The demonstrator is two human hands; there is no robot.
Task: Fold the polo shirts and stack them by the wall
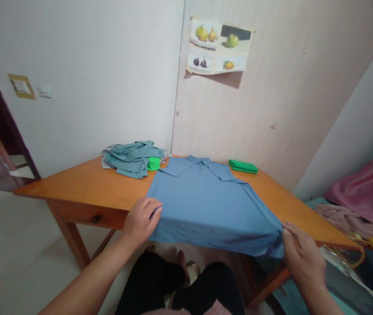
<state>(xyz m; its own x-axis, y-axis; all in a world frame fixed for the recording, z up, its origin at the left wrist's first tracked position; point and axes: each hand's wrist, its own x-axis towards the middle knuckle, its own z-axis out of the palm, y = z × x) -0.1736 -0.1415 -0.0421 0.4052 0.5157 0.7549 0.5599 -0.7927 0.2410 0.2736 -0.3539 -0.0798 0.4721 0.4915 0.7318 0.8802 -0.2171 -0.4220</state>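
A blue polo shirt (206, 199) lies spread flat on an orange wooden table (97, 188), collar toward the wall, its hem hanging over the near edge. My left hand (140, 221) grips the hem's left corner, fingers curled on the fabric. My right hand (301, 253) pinches the hem's right corner at the table's near right edge.
A heap of teal garments (130, 157) with a bright green piece (153, 164) sits at the back left of the table. A folded green cloth (243, 166) lies at the back right. Pink and tan fabrics (360, 205) lie on the right. My legs are below the table edge.
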